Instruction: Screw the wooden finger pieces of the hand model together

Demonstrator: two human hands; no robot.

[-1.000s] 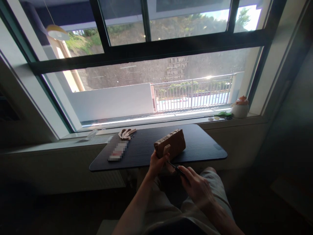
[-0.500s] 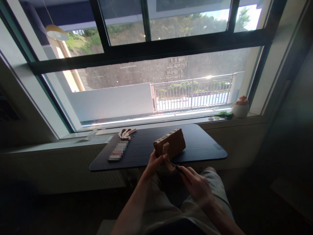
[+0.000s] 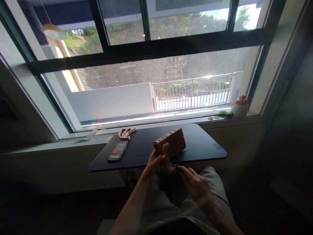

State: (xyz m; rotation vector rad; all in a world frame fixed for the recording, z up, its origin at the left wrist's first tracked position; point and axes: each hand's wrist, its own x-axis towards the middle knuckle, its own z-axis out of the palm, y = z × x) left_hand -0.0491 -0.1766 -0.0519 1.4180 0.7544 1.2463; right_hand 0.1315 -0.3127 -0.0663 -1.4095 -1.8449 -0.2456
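The wooden piece (image 3: 165, 148), just on the near side of the brown block (image 3: 175, 143), shows more of its lower length than a second ago. The left hand (image 3: 154, 160) grips it while the right hand (image 3: 197, 182) holds a slim dark tool (image 3: 176, 167) angled left towards it (tip contact is unclear), so work there seems unfinished.

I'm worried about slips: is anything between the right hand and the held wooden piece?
Only the tool, which the right hand holds pointing at the wooden piece. Nothing else visible is in that gap. The left hand, holding the piece, lies close to the tool's end.
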